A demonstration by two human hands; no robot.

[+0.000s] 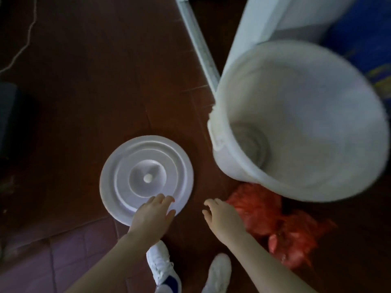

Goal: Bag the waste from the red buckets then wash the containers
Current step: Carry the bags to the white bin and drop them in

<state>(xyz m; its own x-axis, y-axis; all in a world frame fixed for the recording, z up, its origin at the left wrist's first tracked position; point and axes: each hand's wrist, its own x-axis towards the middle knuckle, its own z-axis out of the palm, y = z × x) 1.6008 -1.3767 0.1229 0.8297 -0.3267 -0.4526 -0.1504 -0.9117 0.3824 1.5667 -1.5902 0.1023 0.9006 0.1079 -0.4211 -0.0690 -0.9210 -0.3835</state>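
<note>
Left hand (pixel 154 214), fingers relaxed, touches a round white plastic lid (pixel 127 166) (flat on the floor (pixel 84 81)). Right hand (pixel 222 216) hovers, fingers apart.

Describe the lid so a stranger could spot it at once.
Find the big white bucket on the right. Left of it, flat on the brown floor, lies the lid. It alone is a ringed white disc with a small centre knob.

White shoes (pixel 157 263) on brown tiles (pixel 95 81); cord (pixel 31 32) (far left).
</note>
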